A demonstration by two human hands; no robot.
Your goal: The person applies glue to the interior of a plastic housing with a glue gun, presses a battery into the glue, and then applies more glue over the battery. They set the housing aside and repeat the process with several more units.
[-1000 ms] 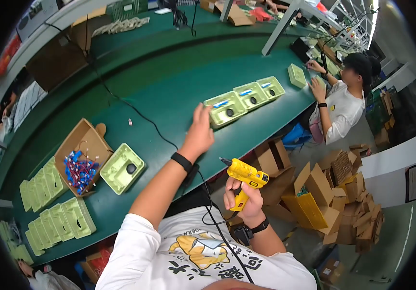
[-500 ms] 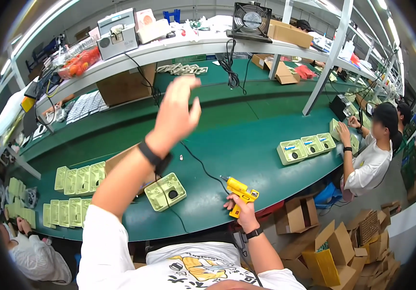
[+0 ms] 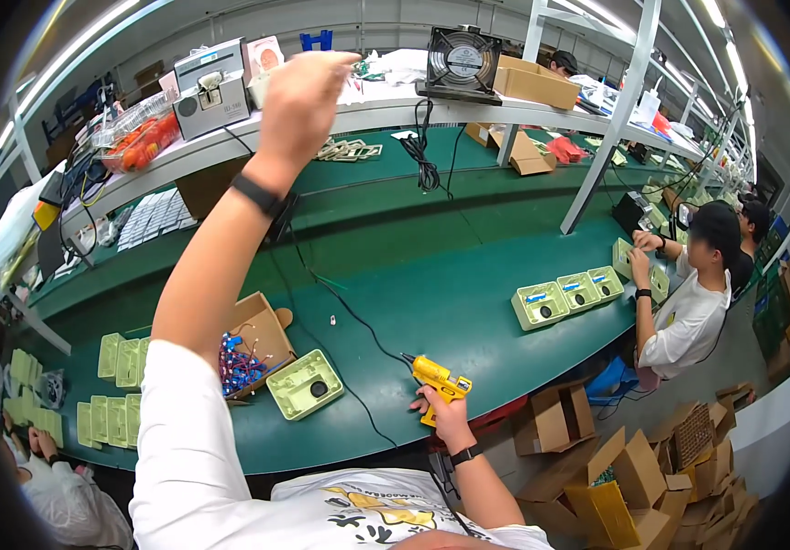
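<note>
My right hand (image 3: 445, 418) grips a yellow glue gun (image 3: 435, 377) at the near edge of the green workbench (image 3: 468, 302); its black cord runs back across the bench. My left hand (image 3: 304, 99) is raised high toward the upper shelf (image 3: 386, 119), fingers loosely curled, nothing visibly in it. A black band sits on that wrist. Below the raised arm lie a light-green plastic housing (image 3: 306, 385) and an open cardboard box (image 3: 253, 348) of red and blue wired parts.
Three green housings (image 3: 567, 298) sit in a row at the right, by a seated person in a white shirt (image 3: 693, 316). More housings (image 3: 115, 394) are laid out at the left. The shelf holds a fan (image 3: 464, 62), a grey machine (image 3: 209, 87) and cartons. Cardboard boxes (image 3: 633, 467) crowd the floor.
My left arm has lifted from the housings on the bench up to shelf height. My head has tilted up. The right hand has kept the glue gun near the bench edge.
</note>
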